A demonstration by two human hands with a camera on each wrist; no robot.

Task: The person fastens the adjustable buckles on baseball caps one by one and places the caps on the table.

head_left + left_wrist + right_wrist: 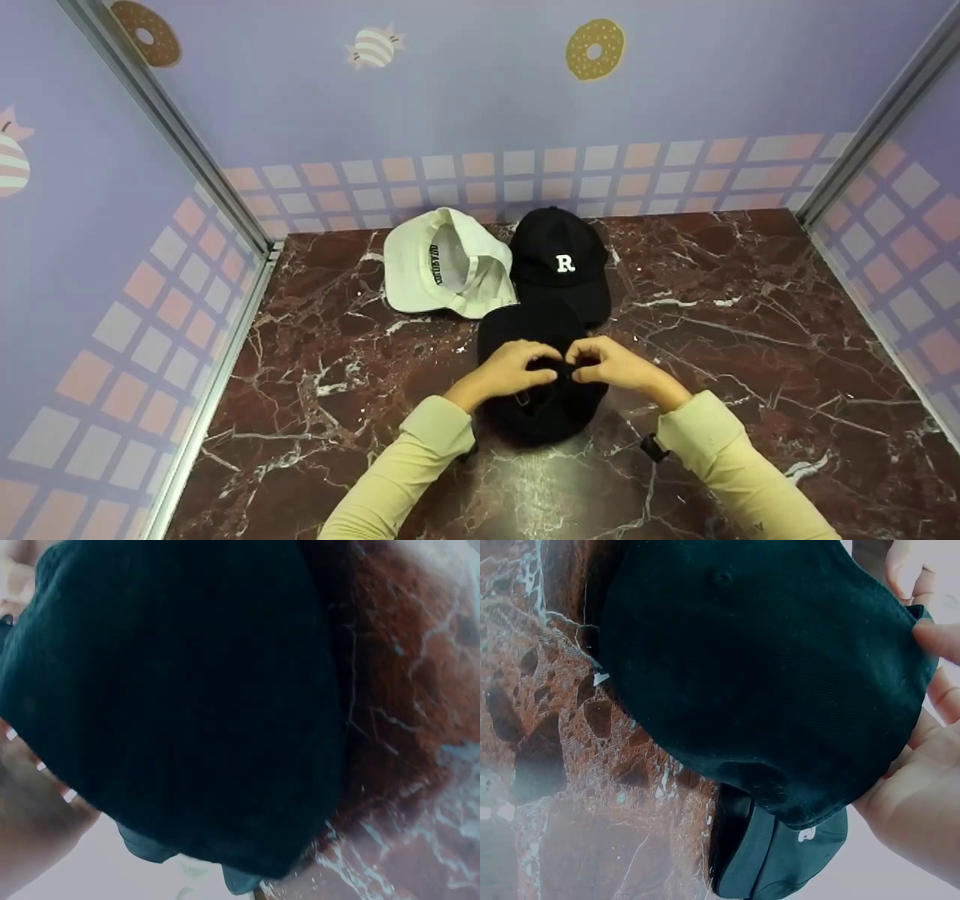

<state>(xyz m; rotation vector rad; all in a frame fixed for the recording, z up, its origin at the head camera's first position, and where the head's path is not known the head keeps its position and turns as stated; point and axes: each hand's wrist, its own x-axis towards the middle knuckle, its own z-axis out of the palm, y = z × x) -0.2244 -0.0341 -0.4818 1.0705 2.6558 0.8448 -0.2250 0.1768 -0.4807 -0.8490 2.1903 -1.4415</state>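
Note:
A black cap [544, 427] lies on the marble-patterned table with its inside and back opening towards me. My left hand [510, 369] grips the rear of this cap, thumb and fingers curled at its strap. Close beside it, my right hand [619, 365] pinches the strap from the other side, fingertips nearly meeting the left ones. A small gold-coloured buckle [523, 397] shows below the left hand. In the left wrist view the dark crown [180, 705] hides most of the fingers. From the right wrist, the crown [765, 675] is seen with fingers at its edge.
Behind the held cap, a white cap [409, 262] lies with its inside showing. Next to it sits another black cap [551, 240] bearing a white letter R. A patterned wall [480, 97] stands at the back, with side panels left and right.

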